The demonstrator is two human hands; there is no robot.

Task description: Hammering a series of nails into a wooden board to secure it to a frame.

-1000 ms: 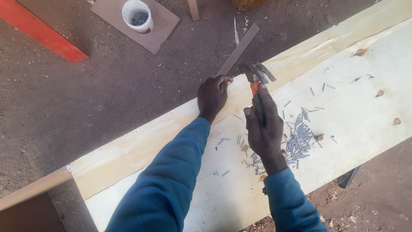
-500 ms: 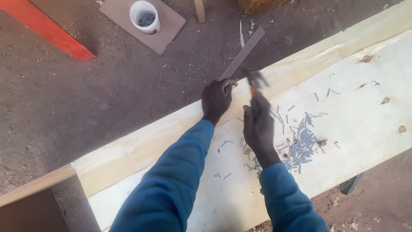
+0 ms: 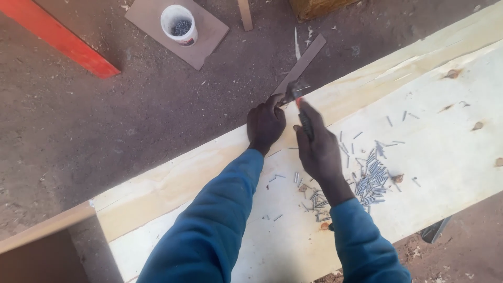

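Head camera looks down on a long pale wooden board (image 3: 419, 120) over a dirt floor. The right hand (image 3: 318, 149) is clenched around the orange-and-black handle of a hammer (image 3: 299, 107). The hammer head, which was raised above the board one second ago, is now down at the far edge of the board, just beside the left fingertips, and it looks blurred. The left hand (image 3: 265, 123) stays on the same edge, fingers pinched together; what it pinches is too small to tell. A heap of loose nails (image 3: 369, 178) lies on the board near the right wrist, as before. On the floor a white tub of nails (image 3: 179, 23) stands on a brown panel (image 3: 212, 29), beside a red beam (image 3: 63, 39).
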